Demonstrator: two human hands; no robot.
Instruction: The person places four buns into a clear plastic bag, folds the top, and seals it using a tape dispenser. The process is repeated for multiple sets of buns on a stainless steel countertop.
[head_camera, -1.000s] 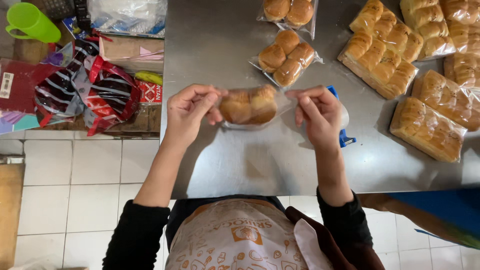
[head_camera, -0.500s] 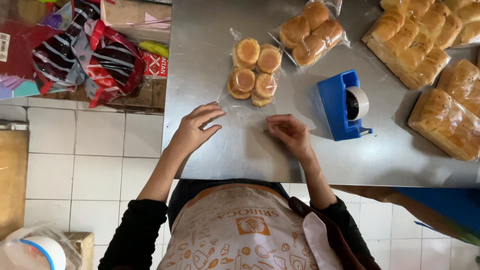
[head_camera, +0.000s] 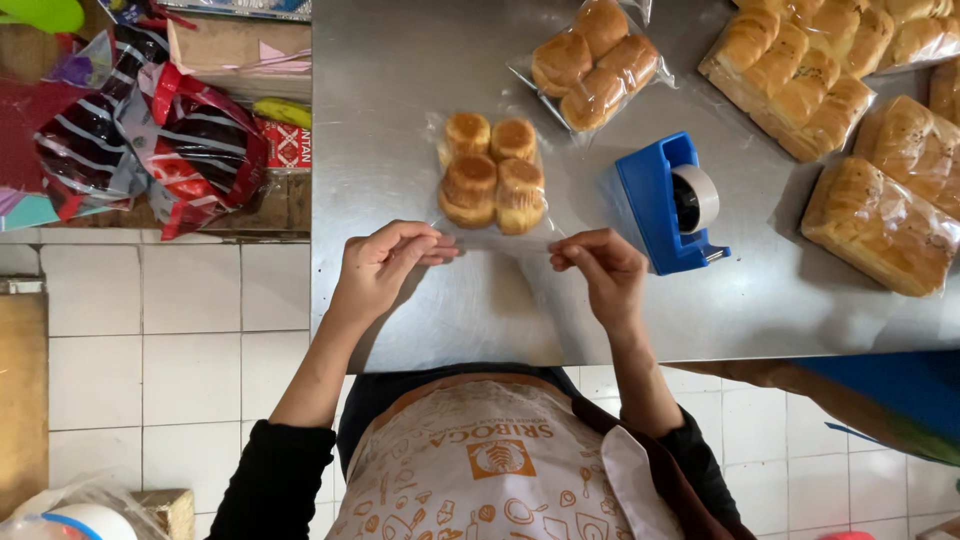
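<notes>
Four buns (head_camera: 491, 170) in a clear bag (head_camera: 495, 232) lie on the table (head_camera: 400, 90), just beyond both hands. The bag's open mouth is pinched at its corners by the left hand (head_camera: 380, 268) and right hand (head_camera: 600, 270), fingers closed on the film. Risk: thin film may slip or tear if pulled unevenly; the tape dispenser (head_camera: 672, 203) nearby may be knocked

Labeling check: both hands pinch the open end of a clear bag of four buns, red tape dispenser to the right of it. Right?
Wrong on colour: the tape dispenser is blue, per the head view. The rest holds: left hand and right hand pinch the clear bag of four buns.
</notes>
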